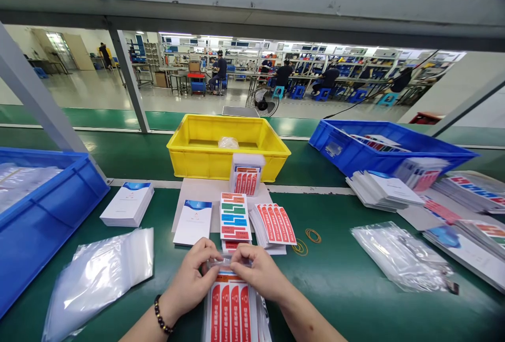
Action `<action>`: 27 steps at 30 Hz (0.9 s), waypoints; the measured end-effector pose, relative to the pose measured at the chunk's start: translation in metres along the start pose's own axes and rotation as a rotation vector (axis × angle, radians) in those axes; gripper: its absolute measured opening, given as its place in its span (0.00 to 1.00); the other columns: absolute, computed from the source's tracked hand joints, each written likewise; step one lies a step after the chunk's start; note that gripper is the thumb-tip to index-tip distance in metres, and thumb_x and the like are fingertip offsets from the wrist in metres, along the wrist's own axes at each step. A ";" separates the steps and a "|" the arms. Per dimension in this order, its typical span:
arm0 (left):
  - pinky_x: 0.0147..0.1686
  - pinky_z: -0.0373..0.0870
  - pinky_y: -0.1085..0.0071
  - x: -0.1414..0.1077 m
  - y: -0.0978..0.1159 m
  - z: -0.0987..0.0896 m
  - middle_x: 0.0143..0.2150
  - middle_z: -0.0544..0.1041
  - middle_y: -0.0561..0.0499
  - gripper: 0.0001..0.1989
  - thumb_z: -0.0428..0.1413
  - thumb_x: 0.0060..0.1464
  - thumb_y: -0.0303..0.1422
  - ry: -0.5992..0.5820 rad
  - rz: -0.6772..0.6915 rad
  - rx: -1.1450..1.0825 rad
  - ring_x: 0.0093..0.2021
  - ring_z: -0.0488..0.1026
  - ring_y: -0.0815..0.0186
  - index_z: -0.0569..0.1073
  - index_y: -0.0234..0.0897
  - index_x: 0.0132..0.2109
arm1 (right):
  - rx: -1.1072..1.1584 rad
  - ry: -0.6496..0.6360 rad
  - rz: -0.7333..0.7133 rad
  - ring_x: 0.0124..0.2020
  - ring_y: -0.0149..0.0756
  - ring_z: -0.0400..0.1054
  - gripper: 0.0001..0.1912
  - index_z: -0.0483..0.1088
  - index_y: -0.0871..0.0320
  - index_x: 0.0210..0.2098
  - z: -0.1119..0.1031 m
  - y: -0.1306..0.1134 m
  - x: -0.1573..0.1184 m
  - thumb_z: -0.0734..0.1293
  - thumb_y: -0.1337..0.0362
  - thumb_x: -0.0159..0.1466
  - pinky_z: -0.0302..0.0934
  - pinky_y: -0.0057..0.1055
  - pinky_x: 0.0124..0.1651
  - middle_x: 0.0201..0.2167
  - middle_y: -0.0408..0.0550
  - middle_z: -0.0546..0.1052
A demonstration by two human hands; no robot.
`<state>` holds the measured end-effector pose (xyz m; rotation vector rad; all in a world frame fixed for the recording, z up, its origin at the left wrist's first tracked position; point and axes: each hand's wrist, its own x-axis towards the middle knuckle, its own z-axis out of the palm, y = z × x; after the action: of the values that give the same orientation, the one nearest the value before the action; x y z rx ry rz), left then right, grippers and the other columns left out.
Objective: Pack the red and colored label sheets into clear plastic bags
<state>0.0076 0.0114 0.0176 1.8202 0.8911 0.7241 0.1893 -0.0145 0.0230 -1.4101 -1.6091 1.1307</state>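
My left hand [196,272] and my right hand [258,271] pinch the top edge of a clear plastic bag [225,262] from both sides. Inside the bag lies a red-and-white label sheet [231,310], on top of what looks like a pile of similar bags. Just beyond my fingers is a stack of multicoloured label sheets [235,217]. To its left sits a stack of white booklets [193,223] with blue tops, and to its right a fanned stack of red label sheets [276,224]. Rubber bands [313,235] lie farther right.
A yellow bin [229,166] stands ahead, with a bagged label pack [247,173] upright against it. Blue bins flank it at left [51,210] and right [379,147]. Empty clear bags [102,273] lie left, more bags [398,255] right. A booklet stack [128,205] stands near the left bin.
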 end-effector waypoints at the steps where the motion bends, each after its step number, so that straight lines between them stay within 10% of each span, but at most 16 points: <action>1: 0.34 0.62 0.73 0.000 0.000 0.000 0.38 0.64 0.49 0.08 0.49 0.51 0.25 -0.011 0.005 0.010 0.34 0.63 0.68 0.71 0.36 0.36 | 0.001 -0.006 -0.002 0.26 0.30 0.60 0.05 0.66 0.61 0.20 0.001 0.000 0.000 0.62 0.69 0.52 0.54 0.25 0.31 0.22 0.43 0.68; 9: 0.34 0.64 0.73 -0.004 -0.007 0.002 0.46 0.61 0.47 0.13 0.46 0.50 0.22 0.011 0.118 0.005 0.36 0.65 0.69 0.69 0.38 0.41 | -0.029 -0.011 0.004 0.25 0.28 0.58 0.05 0.66 0.62 0.20 0.002 0.002 0.000 0.62 0.71 0.52 0.52 0.24 0.30 0.21 0.42 0.66; 27: 0.31 0.61 0.73 0.003 -0.002 0.001 0.30 0.69 0.49 0.08 0.53 0.47 0.34 -0.027 -0.226 -0.170 0.31 0.65 0.66 0.66 0.33 0.32 | -0.018 -0.011 0.021 0.26 0.29 0.60 0.05 0.66 0.62 0.20 -0.002 0.002 0.001 0.62 0.72 0.51 0.54 0.25 0.31 0.22 0.42 0.68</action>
<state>0.0096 0.0138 0.0159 1.5475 0.9689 0.6116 0.1913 -0.0134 0.0217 -1.4386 -1.6194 1.1405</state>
